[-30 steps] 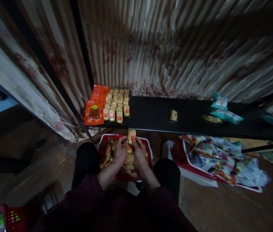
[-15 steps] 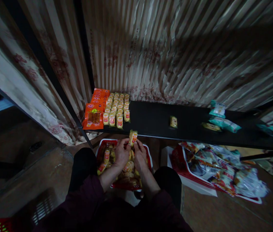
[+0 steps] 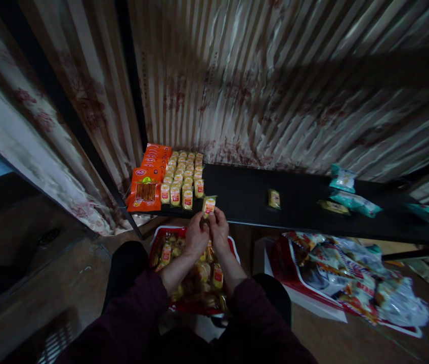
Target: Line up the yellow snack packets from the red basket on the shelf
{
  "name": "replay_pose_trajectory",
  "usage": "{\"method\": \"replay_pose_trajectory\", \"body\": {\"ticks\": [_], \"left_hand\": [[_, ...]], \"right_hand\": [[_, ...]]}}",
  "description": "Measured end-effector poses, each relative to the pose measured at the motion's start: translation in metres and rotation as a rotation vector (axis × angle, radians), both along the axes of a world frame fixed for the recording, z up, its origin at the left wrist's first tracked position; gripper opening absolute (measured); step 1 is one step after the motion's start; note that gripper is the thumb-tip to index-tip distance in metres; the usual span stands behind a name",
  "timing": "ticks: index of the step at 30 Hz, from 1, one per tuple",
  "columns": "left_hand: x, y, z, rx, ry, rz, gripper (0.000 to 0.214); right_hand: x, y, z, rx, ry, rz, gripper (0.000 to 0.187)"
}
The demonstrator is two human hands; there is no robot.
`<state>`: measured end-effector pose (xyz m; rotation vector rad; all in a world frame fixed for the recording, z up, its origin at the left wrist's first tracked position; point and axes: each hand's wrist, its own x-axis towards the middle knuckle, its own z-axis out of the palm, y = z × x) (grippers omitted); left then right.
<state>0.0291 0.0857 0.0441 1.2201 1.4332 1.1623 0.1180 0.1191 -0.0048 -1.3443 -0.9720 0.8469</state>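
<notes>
Both my hands pinch a small yellow snack packet (image 3: 209, 205) just above the front edge of a black shelf (image 3: 305, 202). My left hand (image 3: 195, 235) grips its lower left, my right hand (image 3: 219, 231) its lower right. Below them a red basket (image 3: 156, 239) holds several more such packets. On the shelf's left end stand rows of the same yellow packets (image 3: 183, 176) beside a stack of orange packets (image 3: 146, 183). The held packet hovers right of those rows.
One lone yellow packet (image 3: 274, 198) lies mid-shelf, with teal packets (image 3: 348, 191) farther right. A second red basket (image 3: 351, 275) full of bagged goods sits on the floor at right. Striped curtains hang behind the shelf. My knees flank the basket.
My hands have lifted the packet up out of the basket toward the shelf's front edge. The view has tilted slightly downward.
</notes>
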Motion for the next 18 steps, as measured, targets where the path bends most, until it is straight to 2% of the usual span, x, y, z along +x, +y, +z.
{"method": "replay_pose_trajectory", "body": {"ticks": [7, 18], "left_hand": [[0.006, 0.018, 0.005, -0.025, -0.018, 0.005, 0.047], [0.008, 0.038, -0.008, 0.002, -0.058, 0.040, 0.039]], "right_hand": [[0.001, 0.039, -0.005, 0.003, -0.097, 0.000, 0.041], [-0.002, 0.057, -0.012, 0.005, -0.227, 0.054, 0.038]]}}
